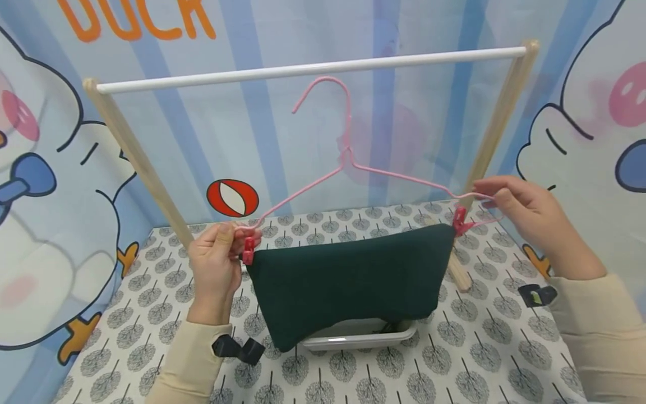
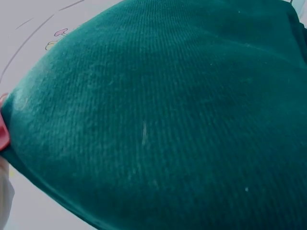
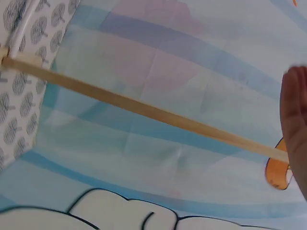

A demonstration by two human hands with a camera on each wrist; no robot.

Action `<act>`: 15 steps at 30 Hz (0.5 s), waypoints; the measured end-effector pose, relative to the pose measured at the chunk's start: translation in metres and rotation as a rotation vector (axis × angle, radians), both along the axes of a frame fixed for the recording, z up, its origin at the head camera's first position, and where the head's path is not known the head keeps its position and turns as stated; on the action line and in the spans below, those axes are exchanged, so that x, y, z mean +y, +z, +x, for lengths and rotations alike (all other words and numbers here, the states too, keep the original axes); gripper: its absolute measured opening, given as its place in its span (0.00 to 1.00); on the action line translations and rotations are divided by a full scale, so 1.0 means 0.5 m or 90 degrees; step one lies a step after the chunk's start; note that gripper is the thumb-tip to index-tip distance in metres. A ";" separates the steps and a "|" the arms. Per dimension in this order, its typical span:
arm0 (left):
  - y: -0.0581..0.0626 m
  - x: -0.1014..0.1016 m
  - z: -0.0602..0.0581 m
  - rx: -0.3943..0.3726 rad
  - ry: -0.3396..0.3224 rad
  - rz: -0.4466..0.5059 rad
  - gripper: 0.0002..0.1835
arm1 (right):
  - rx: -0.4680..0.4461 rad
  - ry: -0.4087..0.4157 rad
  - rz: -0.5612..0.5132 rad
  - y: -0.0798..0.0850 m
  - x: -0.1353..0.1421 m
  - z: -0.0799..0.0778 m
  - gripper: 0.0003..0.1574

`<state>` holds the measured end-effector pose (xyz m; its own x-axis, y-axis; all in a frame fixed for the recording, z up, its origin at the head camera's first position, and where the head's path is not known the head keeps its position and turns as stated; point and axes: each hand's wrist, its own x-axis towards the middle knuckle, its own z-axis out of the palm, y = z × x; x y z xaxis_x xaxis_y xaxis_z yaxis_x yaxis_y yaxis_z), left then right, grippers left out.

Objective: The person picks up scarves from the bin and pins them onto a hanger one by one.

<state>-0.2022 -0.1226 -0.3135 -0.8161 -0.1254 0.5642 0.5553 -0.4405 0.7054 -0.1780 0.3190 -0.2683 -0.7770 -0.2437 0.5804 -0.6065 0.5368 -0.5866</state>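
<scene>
A pink wire hanger is held up in the head view, its hook just below the white bar. Dark green cloth hangs from it by a red clip at the right corner and another red clip at the left. My left hand pinches the hanger's left end between thumb and fingers. At the other end, my right hand pinches the wire with thumb and fingertips. Fine ribs show on the green cloth in the left wrist view. Only part of my right hand shows in the right wrist view.
A wooden rack carries a white bar across the back, with a wooden post on the left. Behind the cloth, a white tray stands on the tree-patterned tablecloth. A printed curtain backs the table.
</scene>
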 end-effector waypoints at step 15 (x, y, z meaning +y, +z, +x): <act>-0.026 0.004 0.010 0.003 -0.065 -0.025 0.15 | -0.109 0.412 -0.284 -0.091 0.002 0.008 0.21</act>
<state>-0.1971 -0.1208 -0.3263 -0.8210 -0.0190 0.5706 0.5121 -0.4666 0.7211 -0.1737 0.3199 -0.3138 -0.6479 -0.4493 0.6151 -0.5996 -0.1972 -0.7756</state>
